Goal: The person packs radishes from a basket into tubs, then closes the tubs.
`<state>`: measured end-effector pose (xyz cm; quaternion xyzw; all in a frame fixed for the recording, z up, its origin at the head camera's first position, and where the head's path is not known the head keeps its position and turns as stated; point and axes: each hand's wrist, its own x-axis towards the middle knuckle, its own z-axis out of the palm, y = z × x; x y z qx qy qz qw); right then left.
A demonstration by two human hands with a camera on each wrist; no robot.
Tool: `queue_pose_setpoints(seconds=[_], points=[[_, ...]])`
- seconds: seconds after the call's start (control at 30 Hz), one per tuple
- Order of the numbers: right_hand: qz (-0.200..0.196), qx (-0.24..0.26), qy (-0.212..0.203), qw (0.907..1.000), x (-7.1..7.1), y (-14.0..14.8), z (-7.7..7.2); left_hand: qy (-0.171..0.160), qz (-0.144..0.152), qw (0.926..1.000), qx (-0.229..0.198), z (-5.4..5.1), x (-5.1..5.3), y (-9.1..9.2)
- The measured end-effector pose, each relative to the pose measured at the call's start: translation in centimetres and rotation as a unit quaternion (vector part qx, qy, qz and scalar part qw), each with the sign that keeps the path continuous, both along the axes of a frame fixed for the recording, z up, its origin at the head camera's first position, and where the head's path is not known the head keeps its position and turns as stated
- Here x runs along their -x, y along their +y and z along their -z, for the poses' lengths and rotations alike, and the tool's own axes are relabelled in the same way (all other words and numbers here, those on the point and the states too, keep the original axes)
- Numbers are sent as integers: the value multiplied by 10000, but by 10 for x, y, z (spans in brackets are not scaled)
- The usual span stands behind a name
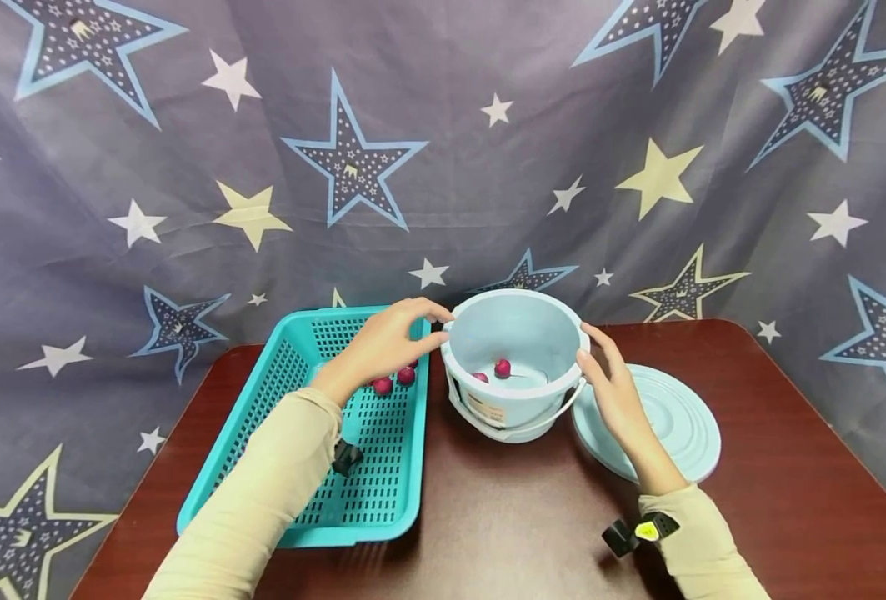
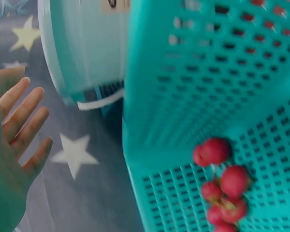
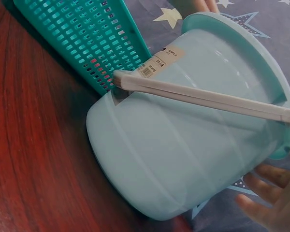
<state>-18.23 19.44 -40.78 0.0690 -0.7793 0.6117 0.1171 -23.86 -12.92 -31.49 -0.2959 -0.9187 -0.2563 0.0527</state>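
A pale blue bucket (image 1: 513,408) stands upright on the table, its handle hanging at the front. Inside it lie small red, radish-like pieces (image 1: 503,368), one with a thin tail. At the bucket's left rim is my left hand (image 1: 393,337), fingers extended; the left wrist view shows a gap between this hand (image 2: 21,125) and the bucket wall (image 2: 89,43). My right hand (image 1: 618,396) is at the right rim, with fingertips close to it. Its fingers (image 3: 268,186) look loosely extended beside the wall, and part of the hand is cut off by the frame.
A turquoise perforated basket (image 1: 420,467) stands left of the bucket, with several more red pieces (image 2: 234,181) in it. The round pale blue lid (image 1: 683,425) lies flat at the right. Behind the brown table (image 1: 488,517) hangs a grey star-patterned cloth (image 1: 458,192).
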Motion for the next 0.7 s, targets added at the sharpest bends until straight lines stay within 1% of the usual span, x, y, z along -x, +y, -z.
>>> queue_pose_setpoints(seconds=[0.1,0.17,0.27,0.4,0.57,0.6,0.7], points=[[10,60,-1,10000,0,0,-1,-28,-191,9998,-78,4,4,-14],[12,63,0,10000,1,0,-1,-71,-262,9996,-97,9,7,-24],[22,52,53,10000,4,-1,-3,-249,-388,9989,-35,19,12,-37],[27,50,100,9999,4,1,-3,-545,-591,9967,121,35,18,-49],[129,102,96,9998,0,3,-1,-944,-700,9930,150,59,28,-59],[121,135,91,9998,0,2,0,-1011,-728,9920,184,63,29,-61],[57,205,147,9997,2,1,1,-1229,-944,9875,273,72,34,-70]])
